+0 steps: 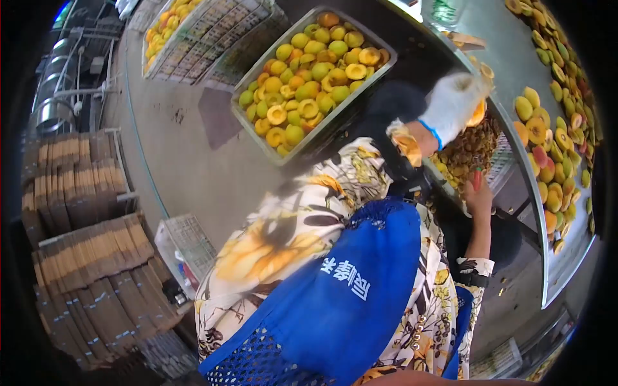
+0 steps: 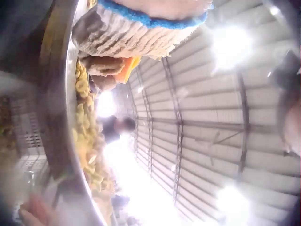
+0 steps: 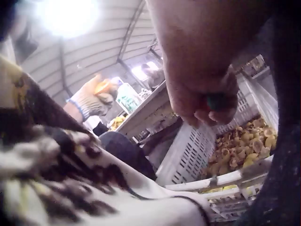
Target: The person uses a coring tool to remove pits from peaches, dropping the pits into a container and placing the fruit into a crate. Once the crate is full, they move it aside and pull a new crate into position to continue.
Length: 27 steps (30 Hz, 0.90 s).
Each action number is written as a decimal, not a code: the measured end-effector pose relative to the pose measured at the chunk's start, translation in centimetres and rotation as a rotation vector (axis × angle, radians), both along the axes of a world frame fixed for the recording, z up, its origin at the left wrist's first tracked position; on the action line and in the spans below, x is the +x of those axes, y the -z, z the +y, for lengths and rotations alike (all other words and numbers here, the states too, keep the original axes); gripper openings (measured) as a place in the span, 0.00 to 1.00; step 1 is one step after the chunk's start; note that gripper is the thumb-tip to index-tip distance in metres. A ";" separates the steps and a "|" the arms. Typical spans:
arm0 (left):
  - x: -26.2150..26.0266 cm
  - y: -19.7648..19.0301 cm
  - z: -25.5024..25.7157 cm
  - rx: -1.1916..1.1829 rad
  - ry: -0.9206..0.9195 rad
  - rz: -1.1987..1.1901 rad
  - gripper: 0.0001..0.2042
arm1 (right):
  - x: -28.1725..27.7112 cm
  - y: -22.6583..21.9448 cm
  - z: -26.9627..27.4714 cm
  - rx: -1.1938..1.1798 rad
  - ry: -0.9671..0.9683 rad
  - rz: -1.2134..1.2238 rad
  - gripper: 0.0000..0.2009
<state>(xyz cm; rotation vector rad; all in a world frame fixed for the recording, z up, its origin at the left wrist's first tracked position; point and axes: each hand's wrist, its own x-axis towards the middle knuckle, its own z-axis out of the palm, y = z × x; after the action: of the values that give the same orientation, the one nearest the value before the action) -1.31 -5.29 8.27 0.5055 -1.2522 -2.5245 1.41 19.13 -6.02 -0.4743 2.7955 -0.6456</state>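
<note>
My left hand (image 1: 456, 106), in a white knitted glove with a blue cuff, holds an orange-yellow peach half (image 1: 476, 114) by the edge of the metal table (image 1: 544, 257). In the left wrist view the fruit (image 2: 126, 70) peeks out past the gloved fingers. My bare right hand (image 1: 477, 198) is lower, beside a white crate (image 3: 188, 148) of brown pits and scraps (image 1: 467, 154). Its curled fingers grip a small tool with a red and green handle (image 1: 477, 179); the tool's working end is hidden. The hands are apart.
Many cut peaches (image 1: 560, 161) lie along the metal table. A crate rim (image 1: 257, 138) surrounds more yellow and green peaches on my left. Behind it stands another white crate (image 1: 212, 38). Stacked cardboard (image 1: 96, 257) fills the far left. A person (image 2: 117, 127) is across the table.
</note>
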 end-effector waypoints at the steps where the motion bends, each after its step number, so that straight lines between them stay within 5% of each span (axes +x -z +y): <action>1: 0.6 -0.5 -1.2 0.030 -0.060 0.045 0.13 | 0.2 -1.1 -0.4 0.012 0.013 -0.092 0.16; 3: 2.8 -2.7 -6.0 -0.081 0.082 -0.074 0.22 | 0.0 -1.6 -1.0 0.046 0.001 -0.152 0.17; 6: 6.9 0.1 -13.2 -0.098 -0.048 -0.170 0.24 | 0.6 -1.4 -1.1 0.101 -0.053 -0.138 0.18; 7: 8.9 1.2 -15.5 0.023 -0.185 -0.207 0.15 | 1.2 -1.8 -1.6 0.117 -0.046 -0.179 0.18; 10: 16.1 5.4 -21.3 -0.884 -0.271 -0.640 0.13 | 1.7 -2.2 -2.4 0.124 -0.069 -0.280 0.18; 13: 23.4 13.8 -28.6 -1.245 -0.306 -0.701 0.16 | 2.0 -1.1 -2.6 0.124 -0.068 -0.313 0.17; 15: 23.6 15.3 -32.3 -0.541 -0.602 -0.616 0.21 | 1.9 -1.0 -3.1 0.139 -0.099 -0.300 0.17; 16: 23.4 14.9 -33.0 -0.486 -0.720 -0.671 0.24 | 1.8 -1.1 -3.6 0.158 -0.099 -0.318 0.17; 18: 24.3 18.9 -39.2 -0.979 -0.646 -0.900 0.23 | 1.7 -2.4 -4.8 0.195 -0.089 -0.355 0.17; 19: 22.8 16.7 -39.5 -1.204 -0.626 -1.025 0.25 | 1.6 -2.3 -5.1 0.207 -0.093 -0.364 0.16; 22: 19.8 15.8 -42.7 -1.553 -0.510 -1.035 0.26 | 1.3 -2.3 -5.5 0.232 -0.093 -0.358 0.16; 27: 17.1 18.2 -46.3 -1.777 -0.234 -1.000 0.20 | 2.0 -3.6 -6.2 0.256 -0.064 -0.353 0.17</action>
<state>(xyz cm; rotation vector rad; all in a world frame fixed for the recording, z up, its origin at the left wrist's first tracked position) 15.79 -51.59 -9.89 1.1603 -2.6866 -0.1330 3.37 12.89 -2.38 -0.3570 2.4692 -0.3132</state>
